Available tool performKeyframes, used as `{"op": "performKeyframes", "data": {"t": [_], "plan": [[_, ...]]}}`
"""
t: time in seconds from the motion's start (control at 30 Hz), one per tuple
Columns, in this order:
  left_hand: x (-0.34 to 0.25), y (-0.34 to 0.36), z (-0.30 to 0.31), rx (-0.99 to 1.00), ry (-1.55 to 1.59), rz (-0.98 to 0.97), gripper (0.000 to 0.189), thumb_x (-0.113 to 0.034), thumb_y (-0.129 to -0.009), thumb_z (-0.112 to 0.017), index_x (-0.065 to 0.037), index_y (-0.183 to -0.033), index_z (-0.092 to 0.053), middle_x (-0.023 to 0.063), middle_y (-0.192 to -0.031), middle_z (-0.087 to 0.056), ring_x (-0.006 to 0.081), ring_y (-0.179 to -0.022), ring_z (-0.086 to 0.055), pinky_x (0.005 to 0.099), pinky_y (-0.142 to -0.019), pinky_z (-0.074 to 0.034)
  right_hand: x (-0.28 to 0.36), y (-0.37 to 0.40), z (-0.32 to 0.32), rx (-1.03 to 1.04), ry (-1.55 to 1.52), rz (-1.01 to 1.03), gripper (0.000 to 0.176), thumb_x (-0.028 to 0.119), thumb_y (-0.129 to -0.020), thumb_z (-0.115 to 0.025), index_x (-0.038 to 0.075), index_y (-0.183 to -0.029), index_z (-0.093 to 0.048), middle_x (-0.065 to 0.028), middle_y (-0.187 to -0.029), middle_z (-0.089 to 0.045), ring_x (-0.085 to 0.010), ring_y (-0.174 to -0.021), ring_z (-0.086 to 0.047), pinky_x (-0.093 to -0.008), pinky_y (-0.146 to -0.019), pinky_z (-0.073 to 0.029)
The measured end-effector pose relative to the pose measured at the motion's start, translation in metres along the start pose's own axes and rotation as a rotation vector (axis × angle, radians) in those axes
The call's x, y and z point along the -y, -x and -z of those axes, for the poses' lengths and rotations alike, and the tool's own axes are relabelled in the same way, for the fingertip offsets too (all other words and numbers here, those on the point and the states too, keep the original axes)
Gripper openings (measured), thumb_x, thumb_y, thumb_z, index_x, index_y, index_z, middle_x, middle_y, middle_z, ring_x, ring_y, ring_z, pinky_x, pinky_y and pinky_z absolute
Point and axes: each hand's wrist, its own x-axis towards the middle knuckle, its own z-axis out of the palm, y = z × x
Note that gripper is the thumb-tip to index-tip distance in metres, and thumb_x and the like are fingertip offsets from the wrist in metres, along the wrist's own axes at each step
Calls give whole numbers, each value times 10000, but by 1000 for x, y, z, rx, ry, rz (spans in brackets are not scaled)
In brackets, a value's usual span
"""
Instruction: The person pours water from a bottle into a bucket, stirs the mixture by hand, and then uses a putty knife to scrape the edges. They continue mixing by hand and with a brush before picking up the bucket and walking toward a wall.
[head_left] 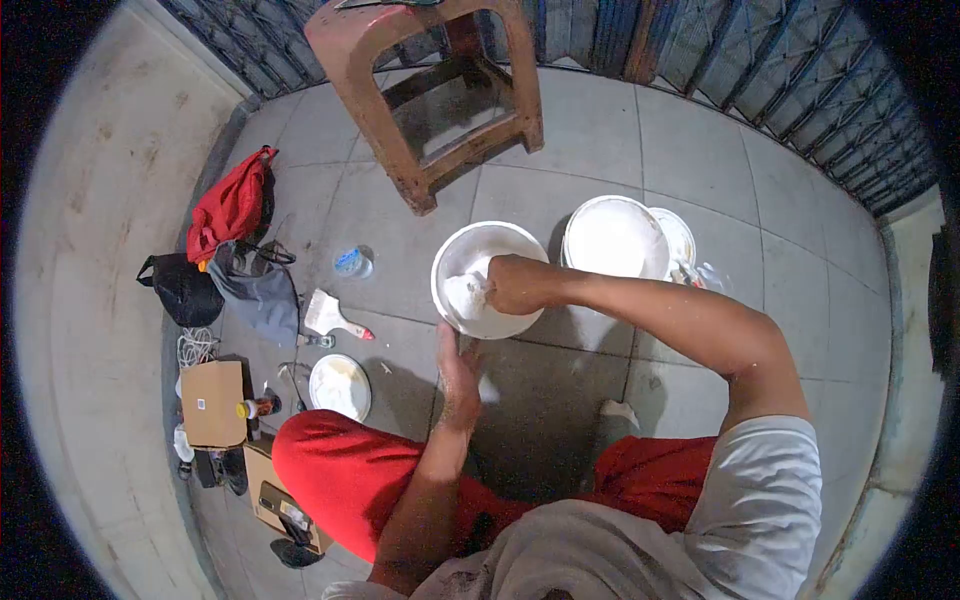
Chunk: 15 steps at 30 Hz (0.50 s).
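Note:
A white bowl or tub (437, 262) stands on the tiled floor in front of me, with white paste or powder (463, 294) inside. My right hand (521, 284) reaches into it from the right, fingers curled in a fist over the white material. Whatever the fist grips is hidden beneath the fingers. Against the bowl's near side rests my left hand (459, 372), its fingers stretched out and the thumb apart; whether they press on the wall is hard to see. A white-filled bucket (616, 238) stands just right of the bowl.
Behind the bowl is a worn plastic stool (425, 185). To the left lie a wide paintbrush (326, 313), a clear plastic cup (353, 263), a white lid (340, 388), a red bag (228, 208) and a cardboard box (212, 404). A metal folding gate (800, 90) closes off the back.

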Motion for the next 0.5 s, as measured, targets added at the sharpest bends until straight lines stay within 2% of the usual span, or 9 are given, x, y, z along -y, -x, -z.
{"op": "performKeyframes", "data": {"t": [0.03, 0.13, 0.23, 0.3, 0.33, 0.37, 0.43, 0.47, 0.5], "plan": [[2, -2, 3, 65, 5, -21, 771, -646, -907, -364, -172, -1493, -202, 28, -1521, -258, 333, -1344, -309, 485, -1057, -227, -1, 1, 3, -2, 4, -1, 312, 159, -774, -542, -131, -833, -643, -298, -825, -650, -392, -763, -666, -446, -718, -513], [2, -5, 6, 50, 11, 36, 768, -646, -909, -352, -180, -1497, -188, 26, -1530, -240, 343, -1342, -307, 512, -1070, -198, -6, -1, 3, 38, -3, 31, 301, 151, -766, -536, -123, -825, -645, -289, -829, -654, -389, -767, -666, -448, -712, -509], [-12, 7, -11, -15, -16, 11, 774, -653, -909, -332, -176, -1499, -177, 38, -1537, -220, 360, -1350, -287, 536, -1080, -167, -20, -17, 2, 112, 41, -95, 280, 142, -754, -538, -99, -827, -659, -285, -839, -655, -395, -792, -664, -456, -722, -509], [-14, 7, -11, -49, -32, 19, 780, -658, -907, -323, -172, -1499, -176, 47, -1537, -218, 363, -1353, -278, 536, -1079, -169, -7, -5, 20, 20, 352, 53, 264, 138, -738, -547, -76, -828, -673, -280, -847, -657, -394, -810, -664, -460, -733, -515], [-14, 8, -11, -80, -40, 32, 786, -664, -905, -314, -168, -1499, -175, 57, -1537, -216, 365, -1356, -269, 536, -1078, -171, -2, -3, 23, -6, 475, 38, 212, 117, -730, -568, -30, -814, -696, -246, -835, -670, -371, -810, -672, -444, -722, -531], [-13, 8, -11, -82, -36, 28, 786, -664, -905, -314, -168, -1499, -175, 57, -1537, -216, 365, -1356, -269, 536, -1078, -171, -3, -2, 22, -6, 479, 42, 212, 117, -730, -568, -30, -814, -696, -246, -835, -670, -371, -810, -672, -444, -722, -531], [-8, 9, -11, -59, -54, -30, 791, -664, -902, -316, -164, -1498, -174, 71, -1537, -214, 361, -1359, -260, 532, -1074, -184, -5, 2, 19, -133, 643, 235, 146, 100, -714, -635, 0, -794, -706, -208, -814, -685, -315, -781, -692, -439, -663, -544], [-6, 7, -10, -59, -52, -31, 791, -664, -902, -316, -164, -1498, -174, 71, -1537, -214, 361, -1359, -260, 532, -1074, -184, -6, 1, 18, -132, 646, 236, 146, 100, -714, -635, 0, -794, -706, -208, -814, -685, -315, -781, -692, -439, -663, -544], [-3, 5, -10, -69, -59, -46, 766, -645, -906, -335, -180, -1495, -185, 73, -1522, -251, 354, -1328, -313, 524, -1050, -232, -7, 0, 16, -184, 701, 274, 127, 93, -709, -637, 18, -780, -710, -196, -799, -688, -310, -770, -693, -428, -654, -545]]}}
